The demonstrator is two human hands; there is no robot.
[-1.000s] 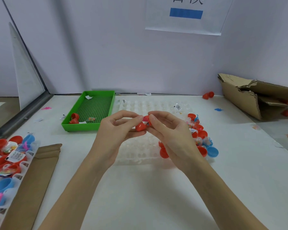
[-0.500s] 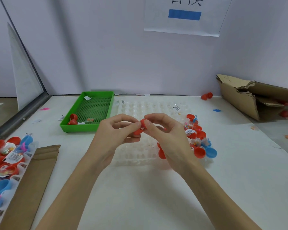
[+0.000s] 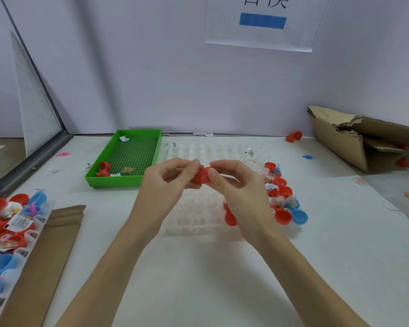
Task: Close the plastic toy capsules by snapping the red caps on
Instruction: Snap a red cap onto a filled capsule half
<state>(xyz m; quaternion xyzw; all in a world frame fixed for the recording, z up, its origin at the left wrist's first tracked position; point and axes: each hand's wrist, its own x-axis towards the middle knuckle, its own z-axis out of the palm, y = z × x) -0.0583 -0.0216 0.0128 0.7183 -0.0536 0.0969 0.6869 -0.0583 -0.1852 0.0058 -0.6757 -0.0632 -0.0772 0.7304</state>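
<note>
both hands meet above the clear tray (image 3: 198, 208) and together pinch one red capsule (image 3: 200, 177). the left hand (image 3: 168, 182) holds it from the left between thumb and fingertips, and the right hand (image 3: 240, 187) holds it from the right, thumb on the near face. whether the two red halves are fully joined cannot be told.

the clear tray lies on the white table (image 3: 222, 279), its rows of cups mostly bare; along its right side sits a cluster of open capsule halves (image 3: 279, 199), red and blue, some with small toys and paper labels in them. a red piece (image 3: 229, 217) stands at the tray's near edge, just beside the right wrist.

the green tray (image 3: 128, 159) behind the left hand holds two red halves (image 3: 103, 169) in its near left corner, a small toy and scraps of paper.

at the far left a second tray (image 3: 7, 223) is crowded with red and blue halves, toys and labels, with a strip of cardboard (image 3: 43, 260) lying against it. a torn cardboard box (image 3: 354, 138) lies open on its side at the right, with red pieces inside.
</note>
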